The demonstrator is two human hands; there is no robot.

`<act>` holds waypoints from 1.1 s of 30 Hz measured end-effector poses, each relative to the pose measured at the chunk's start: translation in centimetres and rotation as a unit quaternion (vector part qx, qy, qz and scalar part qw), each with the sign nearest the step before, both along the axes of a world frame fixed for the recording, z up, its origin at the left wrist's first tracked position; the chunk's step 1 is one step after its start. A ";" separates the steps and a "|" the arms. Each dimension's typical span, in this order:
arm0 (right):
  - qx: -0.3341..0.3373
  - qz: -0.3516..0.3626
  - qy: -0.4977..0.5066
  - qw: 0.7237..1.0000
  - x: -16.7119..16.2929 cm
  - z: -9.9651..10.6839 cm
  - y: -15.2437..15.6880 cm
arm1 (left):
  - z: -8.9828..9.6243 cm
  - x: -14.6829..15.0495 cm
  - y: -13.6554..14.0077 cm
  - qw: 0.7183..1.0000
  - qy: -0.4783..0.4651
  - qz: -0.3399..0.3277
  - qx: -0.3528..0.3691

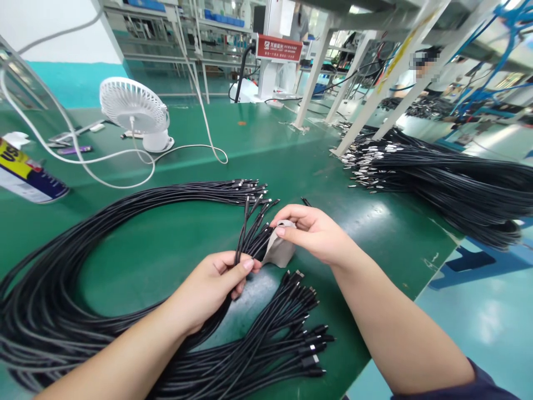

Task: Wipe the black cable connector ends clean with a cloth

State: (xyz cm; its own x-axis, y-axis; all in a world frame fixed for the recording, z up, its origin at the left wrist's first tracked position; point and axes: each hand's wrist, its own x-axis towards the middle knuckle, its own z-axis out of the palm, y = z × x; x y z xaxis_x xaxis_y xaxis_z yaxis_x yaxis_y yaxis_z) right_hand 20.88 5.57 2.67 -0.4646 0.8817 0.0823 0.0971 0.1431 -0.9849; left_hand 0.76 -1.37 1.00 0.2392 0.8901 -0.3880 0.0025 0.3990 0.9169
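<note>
My left hand (pixel 227 275) is closed around a bunch of black USB cables (pixel 249 236), whose plug ends fan out above the fist. Between the thumb and fingers of my right hand (pixel 310 230) is a grey cloth (pixel 282 247), folded over some of the plug ends. It hangs down beside my left fingertips. Below the hands, a larger spread of cable ends (pixel 300 316) lies on the green table (pixel 166 244). Their black cords loop round the left side, and the other ends (pixel 245 189) rest just beyond my hands.
A small white fan (pixel 133 108) with a looping white cord stands at the back left, near a spray can (pixel 29 175). Another pile of black cables (pixel 437 172) lies at the right, beside white metal posts (pixel 362 105). A person (pixel 428 72) is in the background.
</note>
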 end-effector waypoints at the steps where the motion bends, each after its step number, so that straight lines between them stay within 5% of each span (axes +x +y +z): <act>1: 0.004 -0.010 0.007 1.000 0.0 0.0 0.1 | -0.1 0.0 0.0 1.000 -0.001 0.003 0.001; 14: 0.061 -0.190 0.185 0.962 0.4 -0.7 0.9 | -0.5 -0.4 0.0 0.997 -0.073 0.018 -0.025; 18: 0.080 -0.160 0.181 0.967 0.5 -0.8 0.2 | -0.4 -0.1 -0.1 0.999 -0.011 -0.035 -0.007; 24: 0.073 0.000 0.108 0.991 0.0 -0.6 -1.2 | -0.3 0.1 0.0 0.989 0.083 -0.079 0.090; 33: 0.000 0.011 0.092 0.996 -0.8 -0.8 -1.0 | -3.1 -0.5 0.2 0.969 0.128 -0.106 0.184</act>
